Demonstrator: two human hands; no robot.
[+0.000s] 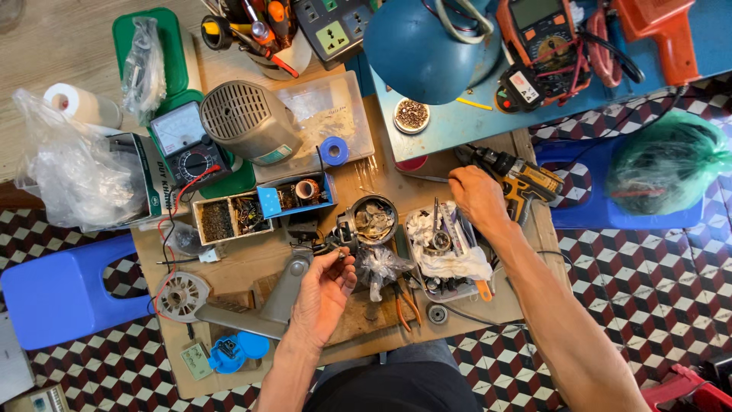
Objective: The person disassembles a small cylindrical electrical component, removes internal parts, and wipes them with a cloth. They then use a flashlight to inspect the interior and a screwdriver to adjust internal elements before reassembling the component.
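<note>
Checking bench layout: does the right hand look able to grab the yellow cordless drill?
Probably yes: the right hand already rests beside the yellow drill, with nothing between them.

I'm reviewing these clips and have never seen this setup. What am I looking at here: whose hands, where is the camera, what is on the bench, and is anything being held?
There is one picture, from a camera worn on a person's head, looking down at a cluttered workbench. No robot is involved. The left hand pinches a small metal part, too small to identify. The right hand reaches to a yellow cordless drill. Between the hands sit a round tin of small parts and a tray with white rags. Farther back stand an analogue meter and a blue lamp shade.
</note>
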